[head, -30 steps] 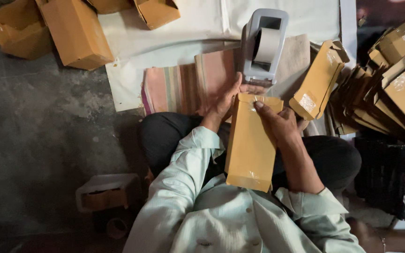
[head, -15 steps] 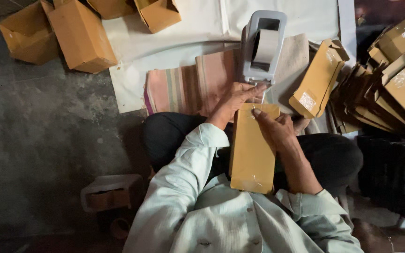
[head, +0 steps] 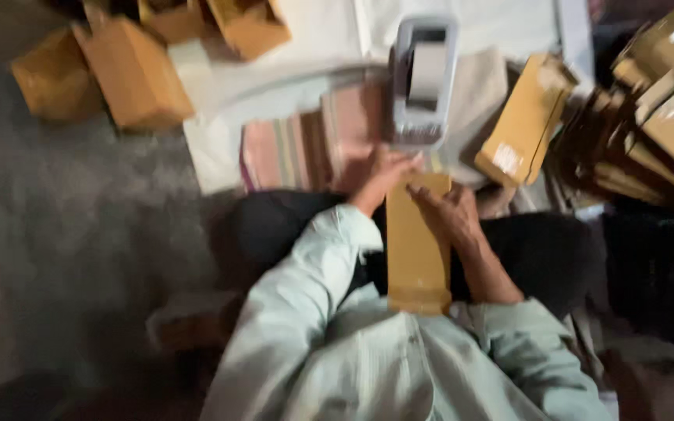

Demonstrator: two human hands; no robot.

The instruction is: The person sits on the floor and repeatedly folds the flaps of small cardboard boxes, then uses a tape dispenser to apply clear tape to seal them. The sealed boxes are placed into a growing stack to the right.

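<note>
Hands together at the far end of a tall brown carton (head: pixel 417 245), propped upright in the lap. Left hand (head: pixel 384 173) now reaching to the carton's top edge, right below the grey tape dispenser (head: pixel 424 82); fingers blurred, so cannot tell whether pinching tape or merely touching. Right hand (head: pixel 450 212) laid flat on the carton's upper face, fingers spread, much as half a second ago. Carton barely shifted since then. View blurrier and swung slightly, so loose brown boxes (head: pixel 130 74) at upper left now sit nearer the frame's edge. Striped cloth (head: pixel 298 148) beneath the dispenser unchanged.
</note>
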